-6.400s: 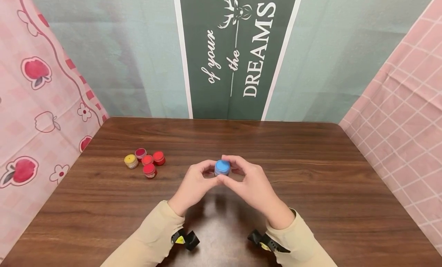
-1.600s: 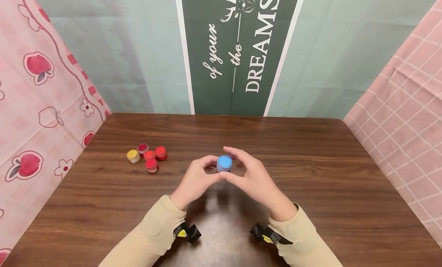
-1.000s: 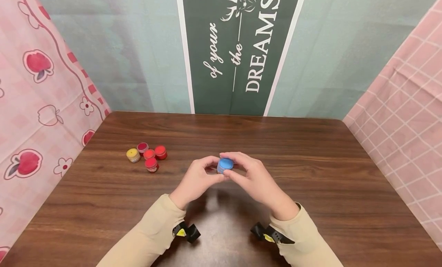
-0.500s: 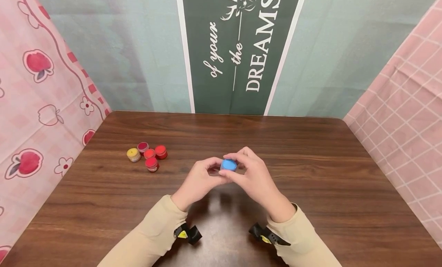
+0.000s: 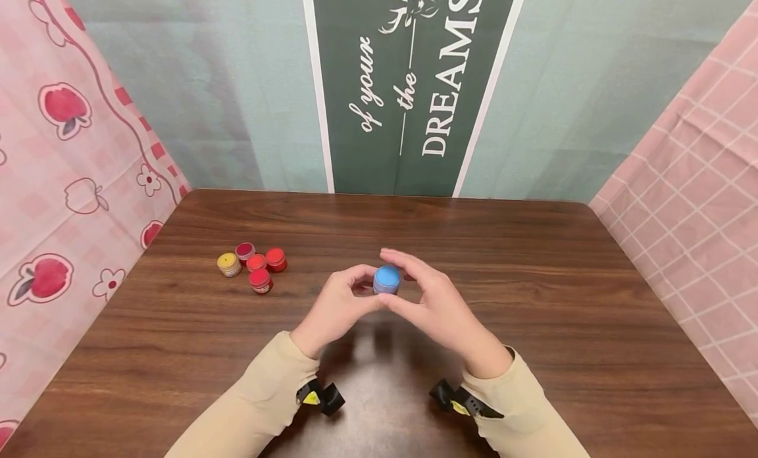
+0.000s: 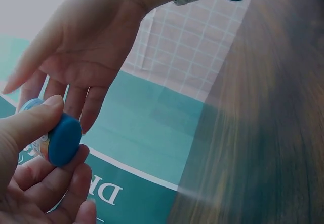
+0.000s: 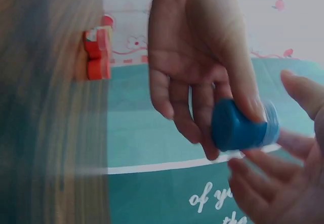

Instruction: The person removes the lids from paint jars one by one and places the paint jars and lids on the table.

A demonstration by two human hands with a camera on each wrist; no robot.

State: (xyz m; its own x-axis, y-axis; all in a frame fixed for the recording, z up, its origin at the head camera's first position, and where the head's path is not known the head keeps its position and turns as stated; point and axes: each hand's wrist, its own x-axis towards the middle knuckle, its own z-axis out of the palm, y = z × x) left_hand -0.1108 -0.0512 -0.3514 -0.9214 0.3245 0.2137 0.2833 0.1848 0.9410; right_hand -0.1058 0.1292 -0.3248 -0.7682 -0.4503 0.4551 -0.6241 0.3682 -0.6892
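Observation:
A small blue jar (image 5: 387, 280) with a clear top rim is held above the table, near the middle of the head view. My left hand (image 5: 340, 306) pinches it between thumb and fingers; the left wrist view shows the thumb pressed on the side of the jar (image 6: 65, 139). Around the jar's far and right side curves my right hand (image 5: 441, 310), its thumb and fingers spread. A gap shows between the right fingers and the jar (image 7: 238, 127) in the right wrist view.
On the left of the wooden table (image 5: 533, 280) stand a yellow jar (image 5: 229, 264) and several red jars, among them a front red one (image 5: 260, 280) and a dark red one (image 5: 245, 251). Printed cloths hang behind the table and at both sides.
Half a second ago the right thumb and index finger were on the jar's top; now they are spread away from it. The jar has shifted slightly left, still in the left hand.

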